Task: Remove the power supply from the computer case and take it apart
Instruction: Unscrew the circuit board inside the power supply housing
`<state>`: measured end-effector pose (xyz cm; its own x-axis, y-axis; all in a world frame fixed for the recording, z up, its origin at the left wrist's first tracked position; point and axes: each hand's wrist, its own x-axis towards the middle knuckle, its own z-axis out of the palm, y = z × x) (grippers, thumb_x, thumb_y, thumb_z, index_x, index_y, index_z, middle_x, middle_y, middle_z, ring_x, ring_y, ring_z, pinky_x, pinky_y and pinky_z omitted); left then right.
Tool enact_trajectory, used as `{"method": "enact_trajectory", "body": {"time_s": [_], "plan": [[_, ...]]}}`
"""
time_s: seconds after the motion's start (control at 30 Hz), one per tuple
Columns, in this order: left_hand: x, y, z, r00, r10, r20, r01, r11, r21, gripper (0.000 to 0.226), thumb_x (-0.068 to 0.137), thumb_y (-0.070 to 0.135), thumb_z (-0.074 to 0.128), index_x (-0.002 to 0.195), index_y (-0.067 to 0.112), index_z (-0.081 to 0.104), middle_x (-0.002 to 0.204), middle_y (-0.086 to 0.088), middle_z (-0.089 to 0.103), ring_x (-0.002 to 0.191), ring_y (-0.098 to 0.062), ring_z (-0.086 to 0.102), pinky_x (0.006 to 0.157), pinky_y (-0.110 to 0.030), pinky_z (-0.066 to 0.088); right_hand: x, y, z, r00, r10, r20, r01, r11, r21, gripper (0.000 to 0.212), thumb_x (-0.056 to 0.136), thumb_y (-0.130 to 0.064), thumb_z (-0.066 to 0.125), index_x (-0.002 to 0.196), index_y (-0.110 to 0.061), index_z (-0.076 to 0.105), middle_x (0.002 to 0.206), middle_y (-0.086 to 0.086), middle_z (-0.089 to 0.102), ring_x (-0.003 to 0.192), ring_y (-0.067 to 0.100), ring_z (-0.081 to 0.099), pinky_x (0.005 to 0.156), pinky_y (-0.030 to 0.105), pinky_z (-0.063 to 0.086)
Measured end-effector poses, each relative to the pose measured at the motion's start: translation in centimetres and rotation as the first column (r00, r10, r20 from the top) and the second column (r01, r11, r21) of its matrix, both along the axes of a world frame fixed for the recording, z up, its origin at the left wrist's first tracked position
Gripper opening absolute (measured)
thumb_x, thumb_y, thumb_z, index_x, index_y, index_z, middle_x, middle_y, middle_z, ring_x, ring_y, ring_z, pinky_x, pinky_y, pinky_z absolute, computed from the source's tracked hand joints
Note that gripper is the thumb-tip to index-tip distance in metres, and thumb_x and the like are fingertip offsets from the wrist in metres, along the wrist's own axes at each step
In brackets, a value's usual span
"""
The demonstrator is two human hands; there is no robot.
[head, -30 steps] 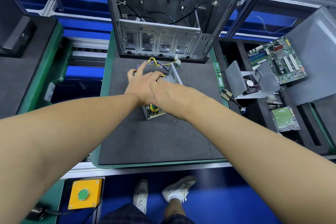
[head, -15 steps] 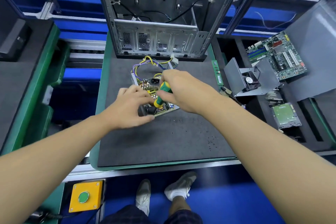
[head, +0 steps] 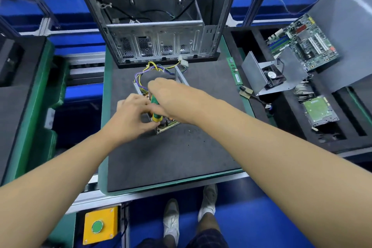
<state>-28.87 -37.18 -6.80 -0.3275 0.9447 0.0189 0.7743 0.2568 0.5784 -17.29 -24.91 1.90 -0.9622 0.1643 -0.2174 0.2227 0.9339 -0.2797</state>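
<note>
— How far along is the job?
— The grey metal power supply (head: 169,125) is out of the stripped steel computer case (head: 157,42); it lies lidless on the dark foam mat (head: 171,157), circuit board bared, its coloured wire bundle (head: 150,71) trailing toward the case.
— And the hands?
— The left hand (head: 131,116) curls on the unit's near corner; the right hand (head: 173,99) grips a green-and-yellow screwdriver (head: 155,109), tip hidden; the board, by the look of it, is yet to be unscrewed and lifted out.
</note>
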Motion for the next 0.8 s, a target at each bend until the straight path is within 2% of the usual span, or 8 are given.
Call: {"method": "enact_trajectory", "body": {"time_s": [0.07,0.1,0.13,0.2,0.43,0.67,0.73,0.8], "plan": [[0.1,0.3,0.2,1.000,0.013,-0.008,-0.013,1.000,-0.025,0.037,0.074,0.031,0.080,0.072,0.062,0.060,0.088,0.011,0.067,0.107,-0.013,0.045,0.096,-0.041,0.027,-0.2,0.1,-0.1,1.000,0.007,0.000,-0.007,1.000,-0.002,0.024,0.102,-0.028,0.046,0.115,-0.009,0.046,0.105,-0.001,0.040,0.088,0.020,0.046,0.061,0.027,0.020],[0.0,0.5,0.1,0.998,0.023,-0.054,-0.026,0.998,-0.054,0.012,0.072,0.042,0.073,0.072,0.051,0.064,0.085,0.010,0.067,0.105,-0.014,0.046,0.094,-0.042,0.028,-0.3,0.0,-0.3,1.000,0.015,0.010,-0.016,1.000,0.009,0.023,0.102,-0.028,0.046,0.115,-0.009,0.045,0.109,0.001,0.044,0.091,0.022,0.050,0.064,0.028,0.026],[0.0,0.5,0.0,0.993,0.029,-0.114,-0.037,0.997,-0.065,0.017,0.067,0.053,0.062,0.074,0.039,0.067,0.083,0.010,0.066,0.103,-0.013,0.045,0.092,-0.041,0.029,-0.4,0.0,-0.4,0.999,0.027,0.019,-0.028,0.999,0.018,0.023,0.102,-0.028,0.045,0.116,-0.009,0.045,0.114,0.003,0.046,0.096,0.024,0.052,0.069,0.031,0.034],[0.1,0.8,-0.6,0.979,0.027,-0.204,-0.046,0.995,-0.089,0.045,0.060,0.061,0.045,0.075,0.025,0.066,0.084,0.009,0.063,0.097,-0.009,0.040,0.090,-0.039,0.029,-0.4,0.0,-0.5,0.999,0.038,0.030,-0.038,0.999,0.025,0.026,0.102,-0.030,0.043,0.117,-0.009,0.045,0.119,0.005,0.048,0.100,0.026,0.054,0.077,0.036,0.041],[-0.2,0.9,-1.3,0.976,0.072,-0.207,-0.092,0.992,-0.090,0.049,0.058,0.062,0.046,0.081,0.024,0.067,0.081,0.010,0.062,0.099,-0.008,0.040,0.092,-0.039,0.030,-0.5,0.3,-0.3,0.996,0.082,0.020,-0.084,0.994,0.070,0.028,0.103,-0.030,0.042,0.120,-0.008,0.044,0.119,0.004,0.049,0.101,0.025,0.055,0.072,0.032,0.038],[0.3,1.0,-1.5,0.982,0.136,-0.132,-0.146,0.987,-0.066,0.022,0.069,0.037,0.072,0.080,0.019,0.067,0.078,0.000,0.064,0.100,-0.011,0.041,0.094,-0.044,0.031,-0.4,0.3,-0.2,0.988,0.153,-0.021,-0.147,0.972,0.182,0.032,0.105,-0.027,0.037,0.127,-0.005,0.044,0.125,0.009,0.048,0.110,0.023,0.051,0.072,0.028,0.034],[0.2,1.0,-1.3,0.984,0.127,-0.128,-0.137,0.988,-0.072,0.021,0.069,0.037,0.073,0.078,0.020,0.067,0.077,0.002,0.063,0.101,-0.011,0.041,0.094,-0.043,0.031,-0.6,0.3,-0.2,0.991,0.135,-0.023,-0.131,0.982,0.135,0.032,0.104,-0.025,0.040,0.127,-0.003,0.046,0.125,0.012,0.050,0.108,0.026,0.053,0.074,0.030,0.036],[0.2,1.0,-1.0,0.986,0.113,-0.122,-0.124,0.989,-0.081,0.020,0.069,0.038,0.072,0.077,0.021,0.066,0.076,0.005,0.062,0.101,-0.010,0.039,0.093,-0.041,0.030,-0.5,0.3,-0.2,0.988,0.155,-0.023,-0.147,0.967,0.207,0.033,0.105,-0.031,0.038,0.125,-0.006,0.044,0.123,0.007,0.049,0.103,0.020,0.053,0.068,0.026,0.032]]}}
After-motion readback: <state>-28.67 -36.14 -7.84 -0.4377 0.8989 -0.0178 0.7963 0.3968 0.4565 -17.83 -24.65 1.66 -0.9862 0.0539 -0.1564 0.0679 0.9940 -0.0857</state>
